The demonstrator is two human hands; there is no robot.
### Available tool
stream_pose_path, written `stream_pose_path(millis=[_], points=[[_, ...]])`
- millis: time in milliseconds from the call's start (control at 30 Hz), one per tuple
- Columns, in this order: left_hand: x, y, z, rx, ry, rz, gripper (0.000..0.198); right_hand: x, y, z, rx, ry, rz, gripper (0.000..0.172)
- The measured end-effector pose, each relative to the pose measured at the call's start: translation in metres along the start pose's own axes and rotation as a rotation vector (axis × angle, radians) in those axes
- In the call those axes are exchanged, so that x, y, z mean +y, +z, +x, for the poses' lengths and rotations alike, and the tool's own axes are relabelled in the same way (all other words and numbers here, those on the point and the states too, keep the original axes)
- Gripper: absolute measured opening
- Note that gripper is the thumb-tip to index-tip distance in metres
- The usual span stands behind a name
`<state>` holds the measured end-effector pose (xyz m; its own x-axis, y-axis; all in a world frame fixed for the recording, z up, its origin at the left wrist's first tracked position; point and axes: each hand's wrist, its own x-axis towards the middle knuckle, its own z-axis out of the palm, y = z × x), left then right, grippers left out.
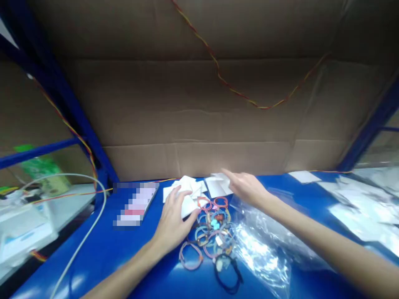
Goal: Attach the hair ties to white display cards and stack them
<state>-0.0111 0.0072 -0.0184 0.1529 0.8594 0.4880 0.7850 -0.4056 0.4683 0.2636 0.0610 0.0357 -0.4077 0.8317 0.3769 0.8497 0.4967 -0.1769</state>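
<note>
Cable, white, runs down the left part of the blue counter, far left of the cards. A blurred flat thing lies on the counter just left of the cards.

The left hand rests on the near edge of the white cards. Its fingers are bent around one card, thumb at the side, so it seems to grasp this card, but how firm the grip is I cannot tell. The cards lie in a loose spread at the back of the counter, close to the cardboard wall.

Just in front of the cards, and right of the left hand, lies a heap of coloured bracelets; one dark bracelet lies apart at the near side.

The right hand reaches to the right end of the cards. Its fingers are stretched out and touch a card there; it is released, not closed on anything I can see. Under the right forearm, right of the bracelets, lies crumpled clear plastic. More pale sheets lie far right of the cards.

I judge the step in hand is picking a single card from the spread. The next move calls for separating one card from the ones under it, with a light pinch at the edge.
</note>
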Motion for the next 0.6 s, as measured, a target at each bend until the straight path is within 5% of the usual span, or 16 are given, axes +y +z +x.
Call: stream_pose_path(millis=[233, 367, 467, 600], points=[[0.012, -0.009, 0.001, 0.079, 0.156, -0.002, 0.042, -0.002, -0.027, -0.018, 0.278, 0.110, 0.470, 0.048], [0.026, -0.019, -0.003, 0.125, 0.376, 0.011, 0.051, -0.023, -0.027, -0.049, 0.218, 0.142, 0.739, 0.066], [0.035, -0.024, -0.008, 0.121, 0.640, 0.071, 0.053, -0.036, -0.023, -0.067, 0.098, 0.229, 1.183, 0.073], [0.045, -0.028, -0.013, 0.100, 0.843, 0.035, 0.041, -0.045, -0.018, -0.077, -0.016, 0.266, 1.238, 0.035]])
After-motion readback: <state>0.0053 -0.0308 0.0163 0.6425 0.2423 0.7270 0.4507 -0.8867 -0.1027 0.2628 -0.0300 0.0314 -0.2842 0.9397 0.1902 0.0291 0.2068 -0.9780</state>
